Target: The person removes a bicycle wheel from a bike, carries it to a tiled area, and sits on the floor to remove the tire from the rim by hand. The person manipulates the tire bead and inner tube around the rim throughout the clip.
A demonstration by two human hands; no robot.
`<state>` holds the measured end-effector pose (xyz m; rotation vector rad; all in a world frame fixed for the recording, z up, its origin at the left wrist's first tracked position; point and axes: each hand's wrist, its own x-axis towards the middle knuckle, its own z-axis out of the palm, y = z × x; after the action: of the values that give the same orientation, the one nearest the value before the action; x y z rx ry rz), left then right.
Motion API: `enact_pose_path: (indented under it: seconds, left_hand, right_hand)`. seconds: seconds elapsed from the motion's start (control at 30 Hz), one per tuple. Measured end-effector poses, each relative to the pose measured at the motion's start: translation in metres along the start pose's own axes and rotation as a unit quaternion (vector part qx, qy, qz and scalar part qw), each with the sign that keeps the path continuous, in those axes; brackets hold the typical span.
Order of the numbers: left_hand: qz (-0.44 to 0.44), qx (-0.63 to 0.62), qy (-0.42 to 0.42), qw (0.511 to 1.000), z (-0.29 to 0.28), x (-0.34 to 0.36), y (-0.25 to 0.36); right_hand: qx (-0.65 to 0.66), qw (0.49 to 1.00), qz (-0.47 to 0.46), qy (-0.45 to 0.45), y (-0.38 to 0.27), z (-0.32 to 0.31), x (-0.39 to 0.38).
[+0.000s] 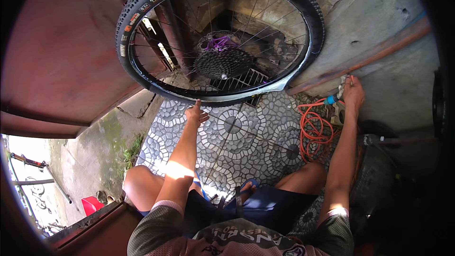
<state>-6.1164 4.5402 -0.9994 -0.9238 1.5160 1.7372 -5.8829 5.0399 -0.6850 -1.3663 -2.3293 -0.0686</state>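
Note:
A bicycle wheel stands upright in front of me, its black knobby tire (124, 50) around a spoked rim. A cassette (222, 61) and a purple hub (222, 43) are at its center. Along the lower rim runs a pale, wet-looking whitish strip (282, 84). My left hand (195, 114) has its index finger stretched up to the tire's bottom edge, the other fingers loosely apart. Off to the right, by the wall, my right hand (353, 94) closes its fingers on a small tap (342, 85) with a reddish tip. Below the tap is a blue hose connector (332, 99).
An orange hose (310, 130) lies coiled on the patterned tile floor (227, 147). Behind the wheel is a drain grate (244, 81). A red metal panel (61, 57) stands left, a concrete wall (369, 33) right. A rusty pipe (374, 57) runs along the wall.

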Motion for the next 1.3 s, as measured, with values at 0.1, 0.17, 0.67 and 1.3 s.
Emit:
enact_pose_path:
  seconds: [0.1,0.17,0.67,1.3]
  left_hand:
    - [0.022,0.032,0.010,0.999,0.010,0.003,-0.004]
    - [0.078,0.132,0.034,0.988,0.020,-0.002,-0.014]
    - [0.378,0.684,-0.111,0.614,0.096,-0.035,-0.049]
    - [0.437,0.698,-0.075,0.562,0.079,-0.023,-0.090]
  right_hand:
    - [-0.005,1.000,-0.017,0.002,0.003,0.006,0.001]
    - [-0.007,1.000,-0.026,0.002,0.005,0.008,0.001]
    - [-0.190,0.930,-0.095,-0.301,-0.098,0.004,-0.095]
    - [-0.002,0.811,-0.250,-0.529,-0.234,0.148,-0.228]
